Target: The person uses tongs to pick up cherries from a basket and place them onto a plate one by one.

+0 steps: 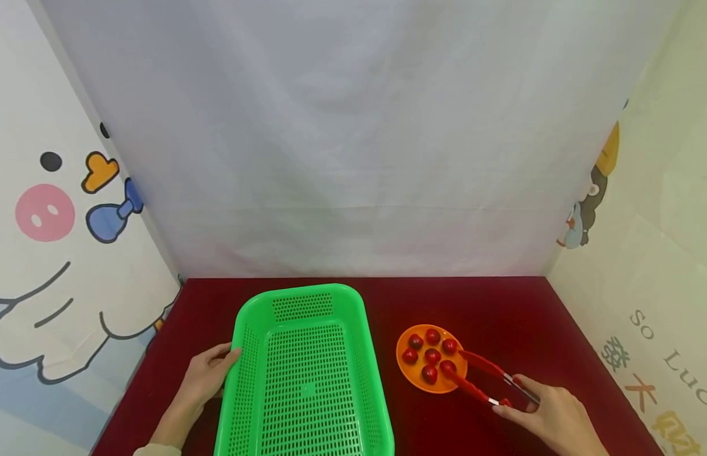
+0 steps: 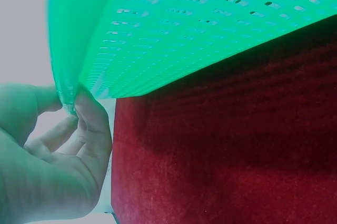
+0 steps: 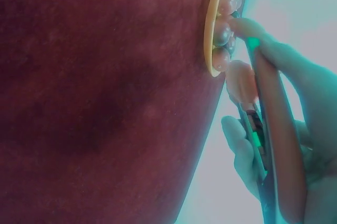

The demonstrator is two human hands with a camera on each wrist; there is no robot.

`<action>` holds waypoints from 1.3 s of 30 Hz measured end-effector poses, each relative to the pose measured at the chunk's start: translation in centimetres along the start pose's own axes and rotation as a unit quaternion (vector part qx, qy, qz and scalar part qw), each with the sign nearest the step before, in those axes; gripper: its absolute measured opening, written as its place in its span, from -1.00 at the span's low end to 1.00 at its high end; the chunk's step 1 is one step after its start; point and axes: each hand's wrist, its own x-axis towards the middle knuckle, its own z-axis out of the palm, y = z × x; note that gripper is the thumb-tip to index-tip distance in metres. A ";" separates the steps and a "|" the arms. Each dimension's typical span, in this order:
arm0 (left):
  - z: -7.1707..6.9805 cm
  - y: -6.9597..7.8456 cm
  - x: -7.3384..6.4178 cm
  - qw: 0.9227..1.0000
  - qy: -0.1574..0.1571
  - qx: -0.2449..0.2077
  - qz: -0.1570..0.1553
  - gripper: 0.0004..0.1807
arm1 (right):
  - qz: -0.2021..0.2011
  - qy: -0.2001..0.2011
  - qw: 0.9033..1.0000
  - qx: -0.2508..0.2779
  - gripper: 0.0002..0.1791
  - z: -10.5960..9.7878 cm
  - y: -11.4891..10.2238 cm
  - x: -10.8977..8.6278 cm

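Observation:
My left hand (image 1: 208, 373) pinches the left rim of a green perforated plastic basket (image 1: 308, 392); in the left wrist view thumb and fingers (image 2: 95, 113) close on its edge. The part of the basket that shows holds nothing. On the right, my right hand (image 1: 553, 411) grips red-tipped tongs (image 1: 481, 364) with metal handles. Their two arms stand apart, tips over the right side of an orange plate (image 1: 407, 375). Several round, dark-red fruits, perhaps cherry tomatoes or plums (image 1: 429, 373), lie on the plate. Whether the tips touch a fruit I cannot tell.
A dark red cloth (image 1: 490, 304) covers the table. The plate stands to the right of the basket with a gap between them. A pale curtain (image 1: 353, 158) hangs behind the table, and printed panels (image 1: 644, 316) rise at both sides.

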 end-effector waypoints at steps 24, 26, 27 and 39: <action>0.0 -0.2 -0.1 1.000 0.005 0.001 -0.003 -0.30 | 0.008 0.109 0.994 0.027 -0.07 0.0 1.7 0.9; 0.0 -0.2 0.0 1.000 0.005 0.003 -0.002 -0.29 | 0.016 0.112 0.993 0.030 -0.04 0.0 1.9 1.0; 0.0 -0.2 0.0 1.000 0.004 0.002 -0.001 -0.29 | 0.020 0.115 0.993 0.030 -0.01 0.0 2.0 1.0; 0.0 0.0 0.0 1.000 0.003 0.000 -0.002 -0.28 | 0.089 0.105 0.989 0.046 0.11 0.2 2.8 1.8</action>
